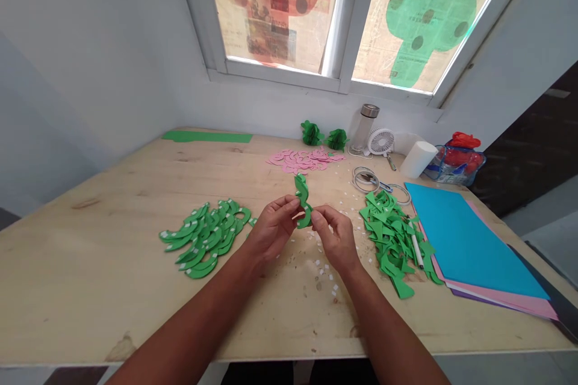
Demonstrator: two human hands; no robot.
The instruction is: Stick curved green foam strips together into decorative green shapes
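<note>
Above the middle of the table, my left hand (276, 224) pinches a wavy green foam cutout (301, 191) that stands upright between my fingers. My right hand (335, 236) has its thumb and fingertips closed on the cutout's lower right edge. Small white squares show on the lower part of this piece. To the left lies a heap of curved green cutouts (210, 234), many bearing white squares. Tiny white paper squares (326, 271) are scattered on the wood below my hands.
Green scraps (391, 228) with a white marker (416, 246) lie right, beside stacked coloured sheets (474, 240). Pink cutouts (304, 160), green paper shapes (311, 132), tape rings (365, 179), scissors, a glass bottle (362, 131), a fan (380, 141) and a white roll (419, 159) stand or lie behind.
</note>
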